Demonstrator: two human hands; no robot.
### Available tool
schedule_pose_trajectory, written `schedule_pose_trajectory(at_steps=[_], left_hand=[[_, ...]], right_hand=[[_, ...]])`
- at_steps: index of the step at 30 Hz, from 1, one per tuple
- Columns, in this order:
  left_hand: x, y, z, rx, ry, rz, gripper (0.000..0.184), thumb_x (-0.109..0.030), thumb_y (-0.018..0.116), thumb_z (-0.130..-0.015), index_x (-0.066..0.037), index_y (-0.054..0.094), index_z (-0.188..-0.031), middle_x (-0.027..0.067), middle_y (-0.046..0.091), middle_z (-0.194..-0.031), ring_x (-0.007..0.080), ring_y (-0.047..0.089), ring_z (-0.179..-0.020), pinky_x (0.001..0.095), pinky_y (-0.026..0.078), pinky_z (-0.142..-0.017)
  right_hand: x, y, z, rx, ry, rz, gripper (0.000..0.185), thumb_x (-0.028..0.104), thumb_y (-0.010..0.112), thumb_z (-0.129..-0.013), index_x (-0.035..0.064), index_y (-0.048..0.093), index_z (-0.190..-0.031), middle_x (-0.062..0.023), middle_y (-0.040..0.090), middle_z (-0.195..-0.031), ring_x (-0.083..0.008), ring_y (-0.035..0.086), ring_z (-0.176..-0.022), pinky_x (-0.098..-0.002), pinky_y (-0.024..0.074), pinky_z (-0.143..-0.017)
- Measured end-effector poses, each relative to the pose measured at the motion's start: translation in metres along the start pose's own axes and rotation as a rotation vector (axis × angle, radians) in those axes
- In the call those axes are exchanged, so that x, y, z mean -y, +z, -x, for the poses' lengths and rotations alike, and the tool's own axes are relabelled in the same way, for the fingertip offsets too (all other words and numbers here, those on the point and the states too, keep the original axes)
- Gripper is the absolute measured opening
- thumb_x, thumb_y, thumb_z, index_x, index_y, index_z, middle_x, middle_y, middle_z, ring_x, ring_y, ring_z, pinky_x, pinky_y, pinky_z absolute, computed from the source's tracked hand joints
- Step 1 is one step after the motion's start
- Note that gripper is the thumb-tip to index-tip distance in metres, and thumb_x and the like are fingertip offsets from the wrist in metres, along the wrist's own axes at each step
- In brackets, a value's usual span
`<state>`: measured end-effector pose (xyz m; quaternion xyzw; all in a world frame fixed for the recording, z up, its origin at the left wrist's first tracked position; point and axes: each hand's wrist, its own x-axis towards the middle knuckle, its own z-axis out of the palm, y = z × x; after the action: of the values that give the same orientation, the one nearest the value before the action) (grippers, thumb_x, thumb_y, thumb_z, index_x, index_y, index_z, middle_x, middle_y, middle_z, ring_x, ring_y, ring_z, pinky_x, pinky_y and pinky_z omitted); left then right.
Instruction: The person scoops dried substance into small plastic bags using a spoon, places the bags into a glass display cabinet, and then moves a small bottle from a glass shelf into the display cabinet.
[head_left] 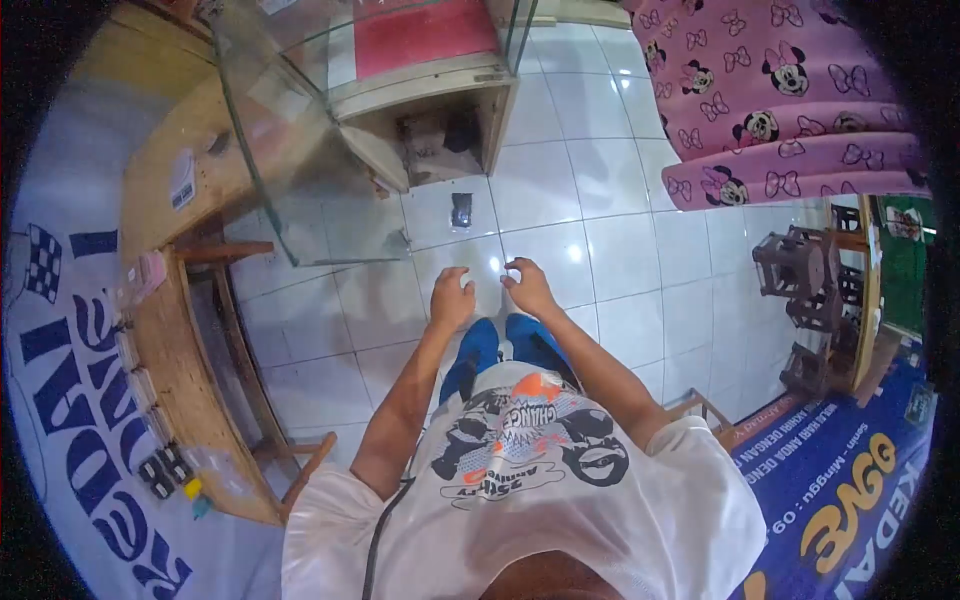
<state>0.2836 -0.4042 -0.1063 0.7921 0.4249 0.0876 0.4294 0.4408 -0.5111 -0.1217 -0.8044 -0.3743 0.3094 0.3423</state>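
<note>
At the far left, a wooden table (150, 340) is seen beside a banner (70, 420) with dark lettering. To its right, a glass pane (330, 185) is angled in front of a pale cabinet (420, 97), by whose open lower compartment a dark, shadowed space is framed. The left hand (453, 297) is held above the tiled floor (620, 240), its fingers loosely curved and parted from the thumb. A small dark packet (461, 211) is laid flat on the tiles, beyond the hands and near the cabinet's base. The right hand (528, 288) is held just right of the left one, its fingers bent and opened toward it; the two are kept apart. Blue footwear (480, 343) is seen on the near side. Farther right, a pink patterned cloth (790, 110) is hung on the far side, brown stools (795, 262) are stacked, and a blue banner (800, 490) is spread nearer.
</note>
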Motion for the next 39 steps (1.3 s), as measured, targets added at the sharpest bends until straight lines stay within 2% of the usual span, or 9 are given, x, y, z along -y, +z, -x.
schedule_pose_trajectory(at_steps=[6,8,12,20,25,32,36,38,39], left_hand=[[0.009,0.022,0.014,-0.109,-0.083,-0.155,0.035,-0.010,0.062,-0.081,0.001,0.059,-0.114,0.0214,0.056,-0.119,0.0384,0.051,-0.114,0.0425,0.042,-0.098],[0.014,0.030,0.016,-0.121,-0.101,-0.183,0.035,-0.011,0.063,-0.080,0.001,0.060,-0.113,0.0220,0.056,-0.115,0.0382,0.052,-0.112,0.0428,0.043,-0.096],[0.045,0.067,0.027,-0.163,-0.148,-0.248,0.037,-0.014,0.064,-0.079,-0.001,0.060,-0.113,0.0218,0.056,-0.115,0.0371,0.052,-0.112,0.0429,0.045,-0.094],[0.088,0.099,0.029,0.021,-0.270,-0.337,0.038,-0.018,0.064,-0.077,-0.004,0.060,-0.112,0.0173,0.058,-0.106,0.0345,0.056,-0.104,0.0439,0.048,-0.090],[0.130,0.105,-0.010,0.142,-0.299,-0.301,0.038,-0.017,0.062,-0.078,-0.003,0.060,-0.113,0.0182,0.057,-0.109,0.0355,0.055,-0.106,0.0458,0.047,-0.089],[0.243,0.158,-0.077,0.203,-0.340,-0.368,0.041,-0.020,0.061,-0.079,-0.005,0.057,-0.116,0.0179,0.056,-0.112,0.0355,0.054,-0.108,0.0483,0.047,-0.089],[0.334,0.215,-0.110,-0.012,-0.169,-0.465,0.033,-0.016,0.054,-0.080,-0.001,0.058,-0.110,0.0189,0.056,-0.113,0.0361,0.054,-0.108,0.0479,0.047,-0.089],[0.352,0.216,-0.137,0.173,-0.261,-0.418,0.034,-0.016,0.053,-0.081,-0.001,0.057,-0.111,0.0196,0.056,-0.113,0.0368,0.054,-0.109,0.0486,0.047,-0.090],[0.368,0.225,-0.148,0.177,-0.246,-0.388,0.034,-0.016,0.053,-0.081,-0.001,0.057,-0.111,0.0200,0.056,-0.112,0.0375,0.054,-0.108,0.0490,0.047,-0.090]], right_hand=[[-0.026,-0.007,-0.011,0.096,-0.067,0.110,0.031,0.014,0.067,-0.077,-0.0033,0.065,-0.102,-0.0253,0.058,-0.118,-0.0399,0.053,-0.113,-0.0410,0.0417,-0.099],[-0.034,-0.004,-0.017,0.147,-0.175,0.168,0.031,0.015,0.068,-0.077,-0.0035,0.063,-0.101,-0.0244,0.057,-0.112,-0.0395,0.053,-0.108,-0.0438,0.0428,-0.096],[-0.045,0.005,-0.026,0.267,-0.155,0.199,0.031,0.015,0.068,-0.077,-0.0029,0.063,-0.101,-0.0232,0.058,-0.111,-0.0390,0.054,-0.108,-0.0435,0.0427,-0.096],[-0.074,0.049,-0.045,0.413,-0.065,0.344,0.032,0.017,0.067,-0.076,-0.0045,0.065,-0.100,-0.0238,0.061,-0.109,-0.0375,0.057,-0.106,-0.0406,0.0458,-0.094],[-0.088,0.085,-0.074,0.468,-0.039,0.455,0.033,0.020,0.067,-0.077,-0.0037,0.065,-0.100,-0.0247,0.061,-0.111,-0.0385,0.058,-0.105,-0.0411,0.0468,-0.094],[-0.190,0.176,-0.143,0.326,-0.061,0.403,0.034,0.022,0.066,-0.075,-0.0033,0.065,-0.097,-0.0236,0.063,-0.103,-0.0377,0.058,-0.104,-0.0419,0.0461,-0.094],[-0.260,0.223,-0.190,0.377,0.133,0.414,0.039,0.029,0.064,-0.078,0.0001,0.064,-0.103,-0.0207,0.064,-0.106,-0.0345,0.053,-0.114,-0.0392,0.0408,-0.101],[-0.284,0.230,-0.214,0.499,0.068,0.490,0.046,0.034,0.063,-0.078,-0.0012,0.063,-0.107,-0.0216,0.064,-0.107,-0.0332,0.054,-0.113,-0.0407,0.0408,-0.101],[-0.337,0.254,-0.220,0.319,0.069,0.467,0.045,0.035,0.063,-0.078,-0.0024,0.064,-0.103,-0.0212,0.065,-0.106,-0.0327,0.055,-0.112,-0.0422,0.0426,-0.098]])
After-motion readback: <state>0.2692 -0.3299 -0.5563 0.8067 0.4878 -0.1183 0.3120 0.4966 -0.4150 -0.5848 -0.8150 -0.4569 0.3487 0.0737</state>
